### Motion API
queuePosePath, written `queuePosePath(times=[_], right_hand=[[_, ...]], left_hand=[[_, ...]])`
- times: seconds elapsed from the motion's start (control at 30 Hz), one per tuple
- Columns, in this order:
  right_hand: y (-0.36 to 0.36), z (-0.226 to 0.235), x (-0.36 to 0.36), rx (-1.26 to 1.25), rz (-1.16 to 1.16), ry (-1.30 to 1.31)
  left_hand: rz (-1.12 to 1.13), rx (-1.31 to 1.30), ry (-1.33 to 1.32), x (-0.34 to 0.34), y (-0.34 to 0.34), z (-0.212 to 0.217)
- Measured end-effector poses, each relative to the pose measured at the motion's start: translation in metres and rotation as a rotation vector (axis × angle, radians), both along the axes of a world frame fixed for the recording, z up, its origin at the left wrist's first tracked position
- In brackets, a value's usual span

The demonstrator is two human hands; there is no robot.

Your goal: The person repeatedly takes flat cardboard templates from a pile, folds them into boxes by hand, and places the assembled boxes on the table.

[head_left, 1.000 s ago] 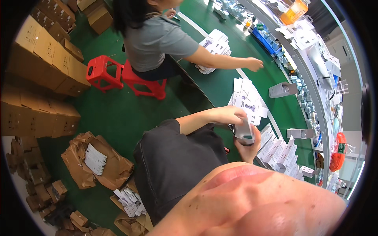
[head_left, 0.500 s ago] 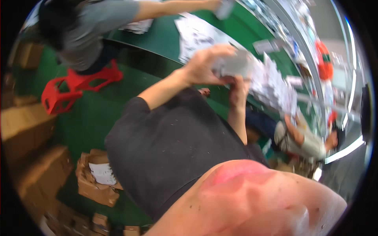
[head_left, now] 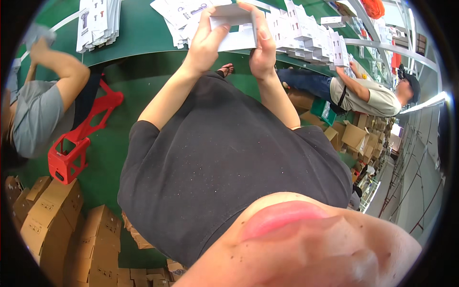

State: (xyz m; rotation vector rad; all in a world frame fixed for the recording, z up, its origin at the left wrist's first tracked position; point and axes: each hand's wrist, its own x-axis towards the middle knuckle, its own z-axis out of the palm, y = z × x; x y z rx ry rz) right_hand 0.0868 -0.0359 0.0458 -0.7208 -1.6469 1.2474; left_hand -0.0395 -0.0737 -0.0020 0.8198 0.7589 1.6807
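Observation:
Both of my hands hold one small white carton (head_left: 234, 26) above the edge of the green table (head_left: 143, 38). My left hand (head_left: 206, 40) grips its left side, fingers over the top flap. On the right side my right hand (head_left: 260, 45) clasps it, fingers laid along its face. My dark shirt fills the middle of the view. Flat white printed cartons (head_left: 306, 31) lie spread on the table just behind the held one.
A stack of flat white cartons (head_left: 98, 21) lies at the table's left. One seated person in grey (head_left: 38, 110) works at left beside a red stool (head_left: 81, 138). Another person in beige (head_left: 368, 98) sits at right. Brown cardboard boxes (head_left: 62, 225) crowd the floor.
The view has swung down and to the right. My hands have risen toward the top of the picture, still together on the white carton. The person at left has slid toward the edge.

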Motion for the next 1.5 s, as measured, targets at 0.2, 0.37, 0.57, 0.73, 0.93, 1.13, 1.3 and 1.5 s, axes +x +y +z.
queuePosePath(times=[0.2, 0.37, 0.57, 0.73, 0.93, 1.13, 1.3, 1.5], right_hand=[[-0.018, -0.004, -0.002, -0.102, -0.199, -0.18], [-0.001, -0.031, 0.006, -0.138, -0.039, 0.157], [0.002, -0.037, 0.003, -0.023, -0.148, -0.305], [0.006, -0.031, 0.029, -0.203, 0.053, -0.073], [-0.009, -0.027, 0.044, 0.114, -0.152, -0.868], [0.021, -0.08, 0.076, -0.046, -0.302, -0.819], [0.038, -0.077, 0.072, 0.01, -0.466, -0.871], [0.045, -0.125, 0.117, 0.367, -0.667, -0.93]], left_hand=[[0.057, 0.103, 0.283, 0.001, -0.004, 0.001], [-0.034, 0.351, 0.464, -0.011, 0.008, -0.029], [-0.013, 0.125, 0.418, -0.008, -0.003, -0.027], [0.057, 0.18, 0.149, 0.0, -0.009, -0.028], [0.076, 0.331, 1.385, -0.041, 0.023, -0.068], [0.064, 0.622, 1.383, -0.042, 0.105, -0.117], [0.098, 0.669, 1.528, -0.004, 0.118, -0.11], [-0.09, 0.037, 1.87, -0.073, 0.16, -0.2]])
